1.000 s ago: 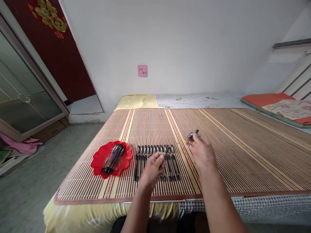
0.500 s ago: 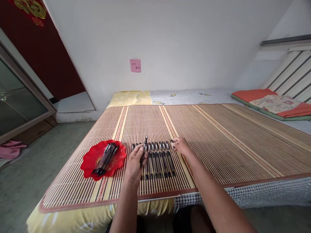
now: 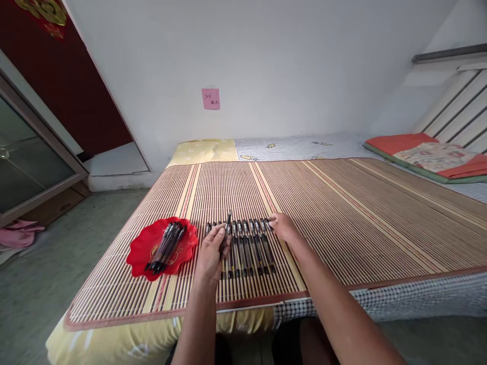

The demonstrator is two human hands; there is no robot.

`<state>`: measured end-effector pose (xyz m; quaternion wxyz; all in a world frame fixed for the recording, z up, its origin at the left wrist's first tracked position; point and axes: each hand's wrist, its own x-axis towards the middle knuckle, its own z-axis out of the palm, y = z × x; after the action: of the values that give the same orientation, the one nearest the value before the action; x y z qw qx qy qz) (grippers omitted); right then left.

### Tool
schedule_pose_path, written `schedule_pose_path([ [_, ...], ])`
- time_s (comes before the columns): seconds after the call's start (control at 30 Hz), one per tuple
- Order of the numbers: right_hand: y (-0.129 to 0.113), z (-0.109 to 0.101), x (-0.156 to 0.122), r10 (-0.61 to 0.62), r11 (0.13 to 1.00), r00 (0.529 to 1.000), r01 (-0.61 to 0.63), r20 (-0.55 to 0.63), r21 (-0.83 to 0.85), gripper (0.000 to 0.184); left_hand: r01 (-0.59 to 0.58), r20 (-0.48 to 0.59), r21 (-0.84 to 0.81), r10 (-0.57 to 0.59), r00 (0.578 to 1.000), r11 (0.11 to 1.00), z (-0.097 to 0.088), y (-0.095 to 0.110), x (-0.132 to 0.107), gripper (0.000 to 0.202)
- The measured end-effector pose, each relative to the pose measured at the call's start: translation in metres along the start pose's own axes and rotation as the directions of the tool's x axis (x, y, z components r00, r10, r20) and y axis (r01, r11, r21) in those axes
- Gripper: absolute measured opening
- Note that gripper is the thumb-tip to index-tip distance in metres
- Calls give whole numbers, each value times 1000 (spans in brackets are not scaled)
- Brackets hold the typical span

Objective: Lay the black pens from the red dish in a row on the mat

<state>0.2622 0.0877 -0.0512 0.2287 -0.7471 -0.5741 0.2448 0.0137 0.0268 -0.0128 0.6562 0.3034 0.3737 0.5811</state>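
Observation:
A row of several black pens [image 3: 249, 247] lies side by side on a striped bamboo mat [image 3: 342, 213] covering a bed. My left hand [image 3: 211, 253] is closed round one black pen [image 3: 227, 227], its end pointing up and away, over the left part of the row. My right hand [image 3: 283, 228] rests at the far right end of the row, fingers pinched at the top of the outermost pen. A red scalloped plate [image 3: 144, 248] with several more black pens [image 3: 167, 246] sits to the left of my left hand.
The mat's front edge and the bed edge run just below the pens. A white wall with a pink sticky note [image 3: 210, 99] stands behind the bed. An orange and floral cushion [image 3: 429, 154] lies at the far right. Grey floor and a glass door lie to the left.
My right hand came in from the open mat to the right end of the pen row. My left hand shifted left and raised its pen. The view also swung left.

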Motion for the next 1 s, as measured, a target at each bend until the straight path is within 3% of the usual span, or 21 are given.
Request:
schedule_pose_path([
  [0.5,-3,-3,-5,-56,996,998,55,-8,-74,27,20,16,49,-21,1000,999,-2,-4,1,55],
  [1.0,-2,-1,-10,-137,984,991,135,-7,-118,38,2,40,61,-4,999,998,-2,-9,3,49],
])
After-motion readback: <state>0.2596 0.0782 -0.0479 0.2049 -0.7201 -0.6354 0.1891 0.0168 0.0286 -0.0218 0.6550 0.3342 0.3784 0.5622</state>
